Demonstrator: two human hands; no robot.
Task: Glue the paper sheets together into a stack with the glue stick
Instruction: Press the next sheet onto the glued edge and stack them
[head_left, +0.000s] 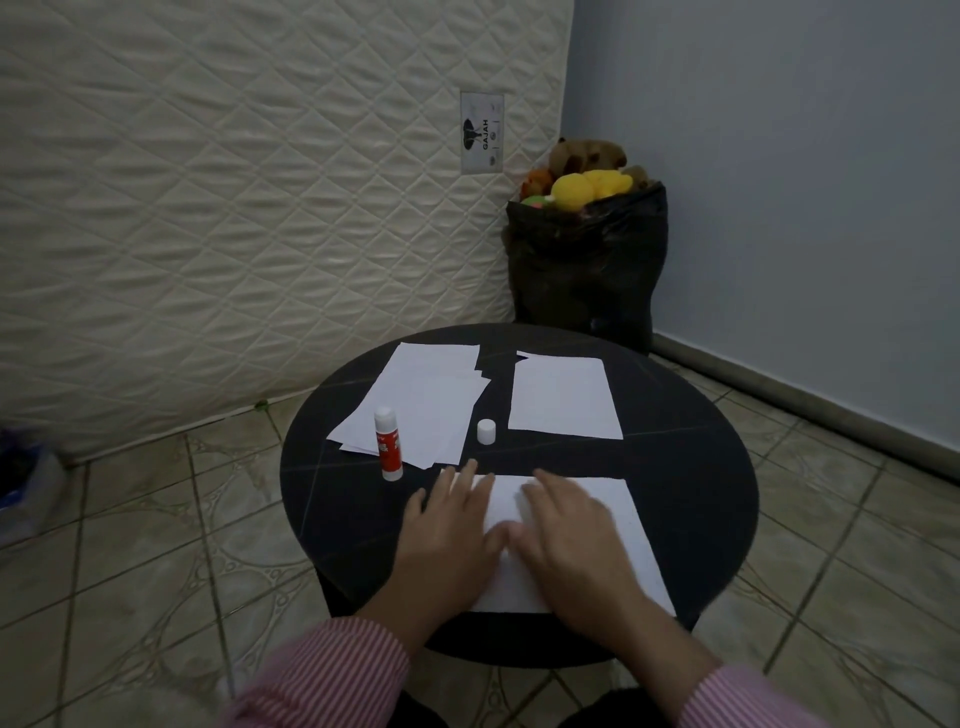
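Here, both hands' flat fingers (470, 480) press the paper sheet (636, 530).

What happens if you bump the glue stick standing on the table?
The glue stick stands upright, tall and narrow, so it would probably tip easily. Being round, it would likely roll across the smooth table. Its cap is off, so glue might smear.

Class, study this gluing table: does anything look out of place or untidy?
The glue stick stands uncapped on the left paper pile, its cap apart on the table. That pile is fanned and askew. Both hands press the near sheet flat.
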